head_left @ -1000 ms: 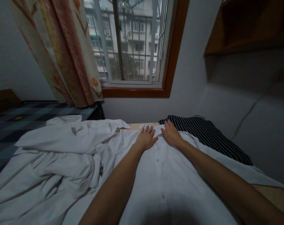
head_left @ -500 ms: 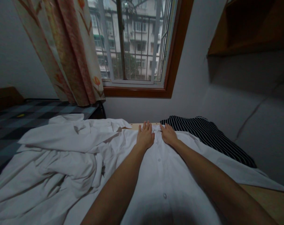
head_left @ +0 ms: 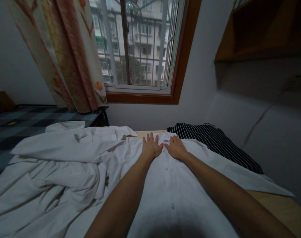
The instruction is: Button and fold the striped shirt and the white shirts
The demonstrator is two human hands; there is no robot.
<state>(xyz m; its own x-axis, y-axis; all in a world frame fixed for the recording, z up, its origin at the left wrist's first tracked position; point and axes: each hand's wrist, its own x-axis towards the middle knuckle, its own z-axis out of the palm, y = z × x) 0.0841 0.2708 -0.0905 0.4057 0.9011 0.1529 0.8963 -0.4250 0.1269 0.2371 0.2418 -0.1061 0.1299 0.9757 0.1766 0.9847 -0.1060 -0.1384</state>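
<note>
A white button-up shirt [head_left: 162, 188] lies spread over a pale wooden surface, its button line running toward me and one sleeve stretched out to the right. Near its collar end, my left hand [head_left: 151, 146] rests flat with fingers spread. My right hand [head_left: 175, 147] lies flat just beside it, fingers stretched forward, the two thumbs almost meeting over the button line. Both palms press on the cloth and neither grips it. To the left, a heap of crumpled white clothing [head_left: 66, 178] adjoins the shirt.
Black-and-white striped fabric [head_left: 215, 142] lies behind the right side. Bare wood [head_left: 279, 208] shows at the lower right. A checkered surface [head_left: 36, 115], a flowered curtain [head_left: 68, 59] and a barred window [head_left: 140, 49] stand beyond. A wooden shelf [head_left: 259, 49] hangs at upper right.
Both hands have slid slightly toward me from the collar edge, uncovering more of the collar. My left fingers are more spread. The view has shifted a little to the right.
</note>
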